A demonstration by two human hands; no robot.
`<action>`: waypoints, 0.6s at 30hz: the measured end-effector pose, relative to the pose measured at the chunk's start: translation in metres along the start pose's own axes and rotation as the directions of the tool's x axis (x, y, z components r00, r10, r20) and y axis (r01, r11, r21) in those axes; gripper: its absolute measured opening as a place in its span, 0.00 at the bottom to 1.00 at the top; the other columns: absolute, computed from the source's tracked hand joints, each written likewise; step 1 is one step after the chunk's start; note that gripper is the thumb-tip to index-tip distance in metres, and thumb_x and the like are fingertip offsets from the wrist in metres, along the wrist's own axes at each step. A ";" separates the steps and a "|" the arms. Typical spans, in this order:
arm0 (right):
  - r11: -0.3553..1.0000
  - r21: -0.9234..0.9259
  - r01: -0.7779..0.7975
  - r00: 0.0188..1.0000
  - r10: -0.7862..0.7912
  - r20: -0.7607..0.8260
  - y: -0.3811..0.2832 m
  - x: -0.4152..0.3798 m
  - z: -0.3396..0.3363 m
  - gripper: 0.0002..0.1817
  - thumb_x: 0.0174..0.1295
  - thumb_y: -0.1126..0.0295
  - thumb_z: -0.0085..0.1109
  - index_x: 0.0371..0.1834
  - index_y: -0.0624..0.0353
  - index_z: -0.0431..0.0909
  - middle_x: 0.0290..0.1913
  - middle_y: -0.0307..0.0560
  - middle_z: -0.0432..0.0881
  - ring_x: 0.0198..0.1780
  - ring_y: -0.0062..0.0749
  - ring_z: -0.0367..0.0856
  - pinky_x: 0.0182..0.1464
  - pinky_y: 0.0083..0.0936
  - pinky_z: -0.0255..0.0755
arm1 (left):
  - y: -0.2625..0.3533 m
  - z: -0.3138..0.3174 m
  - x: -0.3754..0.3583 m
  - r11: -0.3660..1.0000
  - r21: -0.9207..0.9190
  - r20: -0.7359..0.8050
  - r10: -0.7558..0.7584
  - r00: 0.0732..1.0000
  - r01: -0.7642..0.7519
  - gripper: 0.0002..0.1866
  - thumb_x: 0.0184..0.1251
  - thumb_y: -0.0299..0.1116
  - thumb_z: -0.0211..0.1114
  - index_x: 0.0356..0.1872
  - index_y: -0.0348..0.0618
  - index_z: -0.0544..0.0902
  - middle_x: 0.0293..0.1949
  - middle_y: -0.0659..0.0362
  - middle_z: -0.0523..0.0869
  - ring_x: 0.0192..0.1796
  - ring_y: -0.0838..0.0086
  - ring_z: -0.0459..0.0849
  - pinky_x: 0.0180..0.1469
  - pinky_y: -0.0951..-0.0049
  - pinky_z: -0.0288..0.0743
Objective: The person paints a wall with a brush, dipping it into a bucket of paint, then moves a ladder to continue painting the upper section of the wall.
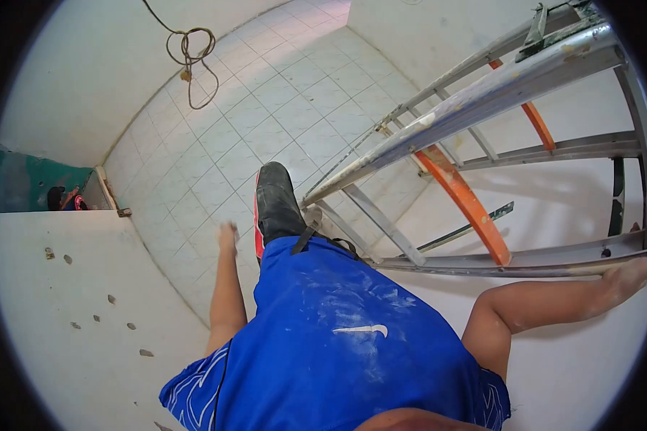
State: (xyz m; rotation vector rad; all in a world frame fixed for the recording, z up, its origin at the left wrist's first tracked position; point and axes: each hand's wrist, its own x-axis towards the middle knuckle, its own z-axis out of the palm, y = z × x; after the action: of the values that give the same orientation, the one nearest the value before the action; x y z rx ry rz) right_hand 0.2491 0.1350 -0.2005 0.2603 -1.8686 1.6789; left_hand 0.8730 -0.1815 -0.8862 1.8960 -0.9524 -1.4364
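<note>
My right hand point(627, 279) reaches out to the right and grips the side rail of an aluminium stepladder point(510, 97). Paint and plaster stain the ladder's metal, and orange braces point(467, 205) join its sides. My left hand point(227, 233) hangs low at my left side, over the tiled floor and apart from the ladder. It is small and smeared, so its fingers are hard to make out, and I see no object in it. White dust marks my blue shirt point(323, 323). One dark trouser leg point(277, 201) with a red stripe stretches forward beside the ladder's foot.
Pale square tiles point(287, 93) cover the floor. A looped brown cable point(190, 54) hangs at the upper left. The left wall point(43, 323) has several chipped holes. Past its edge, a person point(72, 197) is partly visible. A dark strip point(474, 228) shows behind the ladder.
</note>
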 end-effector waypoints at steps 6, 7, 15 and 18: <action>0.984 -0.122 0.127 0.991 -0.120 0.061 0.020 0.056 -0.005 0.31 0.74 0.44 0.53 0.66 0.59 0.75 0.54 0.64 0.83 0.53 0.53 0.83 0.57 0.58 0.76 | 0.195 0.037 0.017 0.941 0.123 0.176 0.291 0.940 -0.315 0.17 0.75 0.45 0.58 0.51 0.43 0.81 0.44 0.57 0.88 0.50 0.72 0.85 0.50 0.66 0.77; 0.971 -0.174 0.165 0.985 -0.153 0.079 0.026 0.078 -0.009 0.31 0.74 0.44 0.53 0.66 0.59 0.75 0.55 0.65 0.83 0.53 0.54 0.84 0.57 0.59 0.76 | 0.202 0.041 0.025 0.956 0.099 0.215 0.249 0.944 -0.275 0.17 0.75 0.45 0.58 0.51 0.43 0.80 0.44 0.57 0.88 0.50 0.71 0.85 0.51 0.66 0.77; 0.626 -0.602 0.496 0.822 -0.561 0.093 0.046 0.124 -0.045 0.33 0.74 0.43 0.52 0.69 0.58 0.73 0.58 0.68 0.83 0.53 0.59 0.85 0.56 0.67 0.78 | 0.133 0.141 0.122 0.464 0.609 0.790 -0.427 0.440 -0.644 0.24 0.77 0.49 0.57 0.59 0.38 0.78 0.48 0.47 0.89 0.43 0.63 0.89 0.44 0.59 0.83; 0.629 -0.663 0.405 0.738 -0.653 -0.169 0.019 -0.118 -0.033 0.28 0.76 0.50 0.52 0.66 0.62 0.73 0.55 0.69 0.83 0.51 0.58 0.86 0.51 0.66 0.80 | 0.077 0.143 0.192 0.296 0.245 0.943 -0.293 0.157 -0.923 0.25 0.78 0.51 0.57 0.54 0.35 0.80 0.44 0.50 0.89 0.42 0.65 0.88 0.47 0.62 0.82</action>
State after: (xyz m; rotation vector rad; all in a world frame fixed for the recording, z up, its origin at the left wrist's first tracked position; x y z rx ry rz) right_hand 0.3438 0.1407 -0.2809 0.1769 -1.6605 0.6155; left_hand 0.7524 -0.3856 -0.9702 0.4849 -3.2283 -1.6995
